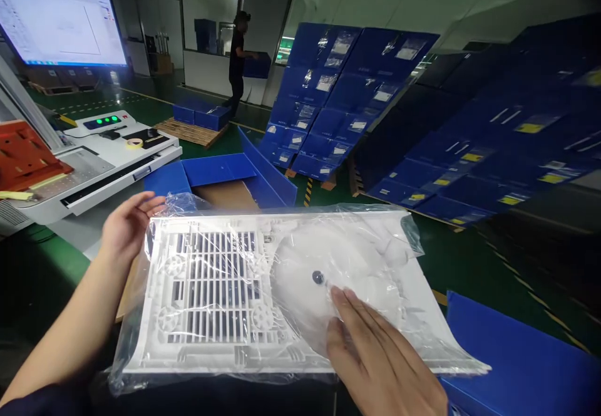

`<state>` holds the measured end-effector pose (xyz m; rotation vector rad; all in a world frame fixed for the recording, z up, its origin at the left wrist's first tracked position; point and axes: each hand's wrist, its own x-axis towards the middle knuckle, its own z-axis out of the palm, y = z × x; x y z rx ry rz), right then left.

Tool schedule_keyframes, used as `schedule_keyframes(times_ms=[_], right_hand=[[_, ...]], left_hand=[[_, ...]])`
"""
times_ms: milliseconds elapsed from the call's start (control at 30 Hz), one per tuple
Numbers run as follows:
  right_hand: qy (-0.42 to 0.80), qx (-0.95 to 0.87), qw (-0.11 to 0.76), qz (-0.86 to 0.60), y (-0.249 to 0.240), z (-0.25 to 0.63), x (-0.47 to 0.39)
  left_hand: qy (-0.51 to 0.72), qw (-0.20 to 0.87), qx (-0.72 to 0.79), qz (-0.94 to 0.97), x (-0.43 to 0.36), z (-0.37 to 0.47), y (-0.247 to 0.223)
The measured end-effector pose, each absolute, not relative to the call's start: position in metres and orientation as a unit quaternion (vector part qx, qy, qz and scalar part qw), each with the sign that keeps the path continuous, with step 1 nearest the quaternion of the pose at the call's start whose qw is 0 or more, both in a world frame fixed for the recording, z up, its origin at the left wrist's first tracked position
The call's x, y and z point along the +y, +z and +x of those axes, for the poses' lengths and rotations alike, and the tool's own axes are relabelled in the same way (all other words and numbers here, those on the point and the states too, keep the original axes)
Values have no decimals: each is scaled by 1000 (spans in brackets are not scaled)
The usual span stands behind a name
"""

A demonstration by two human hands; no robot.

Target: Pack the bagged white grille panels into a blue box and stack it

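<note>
A white plastic panel [253,356] in a clear plastic bag [126,366] lies across the lower middle of the head view, tilted. Slotted vents fill its left half; a round recess with a small dark hole is on the right. At its upper left corner my left hand [126,228] grips the bagged edge, with the fingertips partly behind the film. My right hand [382,356] rests on the recess beside the hole, fingers stretched out flat against the bag. Behind the panel stands an open blue box [220,170] with a brown inside.
At left, a white machine bench [117,171] carries an orange fixture [30,156] and a tape roll [134,143], below a large screen [61,18]. Stacked blue boxes [323,96] rise behind. A person [237,59] carries a box near a pallet [188,133]. Blue flaps [516,347] are lower right.
</note>
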<state>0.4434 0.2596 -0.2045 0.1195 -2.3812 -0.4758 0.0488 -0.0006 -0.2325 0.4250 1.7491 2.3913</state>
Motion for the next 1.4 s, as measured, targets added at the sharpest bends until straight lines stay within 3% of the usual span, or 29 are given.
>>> schedule_keyframes(times_ms=[67,167,267,367,500,833,1133,1400], right_hand=[[-195,-918,343,47,-200,446,259],[-217,-914,339,49,-192,451,258],[-235,-915,323,55,-181,455,255],[-251,-915,311,56,-171,459,251],[-279,-916,285,51,-161,462,245],[-302,-917,255,57,-148,466,240],[-324,-910,246,78,-142,459,240],[-339,-900,259,88,-138,454,241]], left_hand=[[830,91,531,142,-7,48,-211],[786,-29,556,269,-11,70,-183],[599,-131,596,518,-3,110,-156],[388,-160,558,716,14,146,-136],[295,-177,523,780,38,170,-132],[304,-189,543,760,47,166,-162],[403,-94,591,692,49,187,-173],[447,-71,617,644,56,204,-184]])
